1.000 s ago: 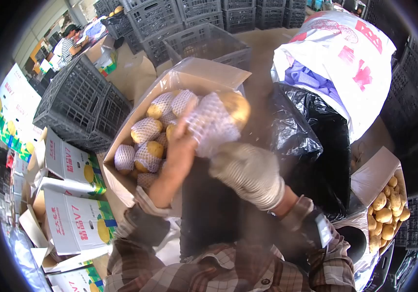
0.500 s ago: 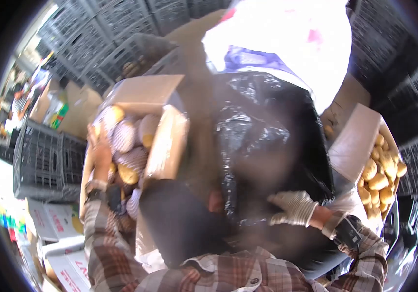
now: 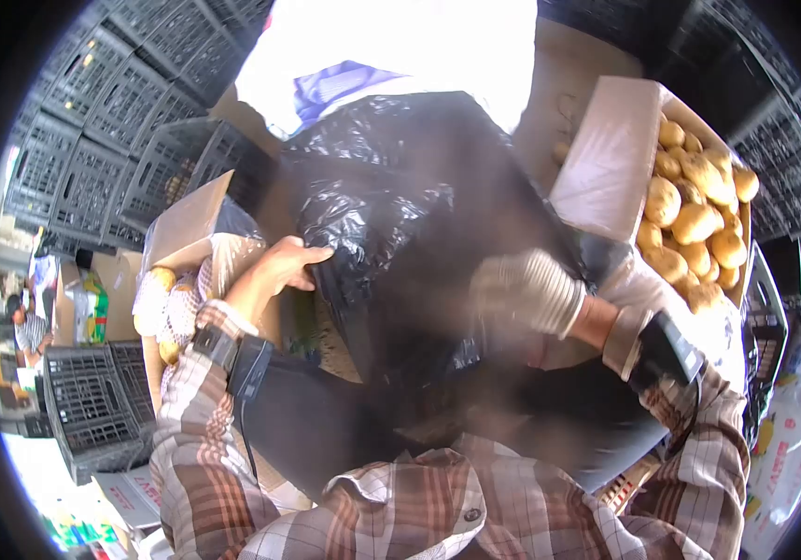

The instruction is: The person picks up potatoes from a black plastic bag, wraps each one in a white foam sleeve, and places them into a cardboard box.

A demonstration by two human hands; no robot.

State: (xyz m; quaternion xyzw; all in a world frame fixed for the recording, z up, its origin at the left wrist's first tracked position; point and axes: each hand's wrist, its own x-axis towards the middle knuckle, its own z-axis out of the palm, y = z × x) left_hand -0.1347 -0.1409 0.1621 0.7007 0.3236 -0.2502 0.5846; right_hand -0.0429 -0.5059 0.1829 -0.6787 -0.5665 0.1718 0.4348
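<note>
Black plastic sheeting (image 3: pixel 372 210), shiny and creased, covers a bulky shape in front of me; what lies under it is hidden. My bare left hand (image 3: pixel 279 266) is at its left edge, index finger stretched out against the plastic and thumb apart. My right hand (image 3: pixel 531 291), in a pale knitted glove, is over the lower right part of the plastic. Motion blurs its fingers, so their grip is unclear. Beside my left wrist stands a cardboard box (image 3: pixel 190 219) of yellow fruit (image 3: pixel 174 313) in white foam nets.
On the right, an open carton (image 3: pixel 606 159) holds several yellow-brown, potato-like pieces (image 3: pixel 695 224). A white sack (image 3: pixel 400 37) stands beyond the plastic. Black crates (image 3: pixel 111 93) are stacked at the back left, and another crate (image 3: pixel 92 392) is at the left. A person (image 3: pixel 29 327) is in the far left background.
My left hand has left the netted fruit and moved right to the black plastic. My right hand has risen and shifted slightly left. The view has turned to the right.
</note>
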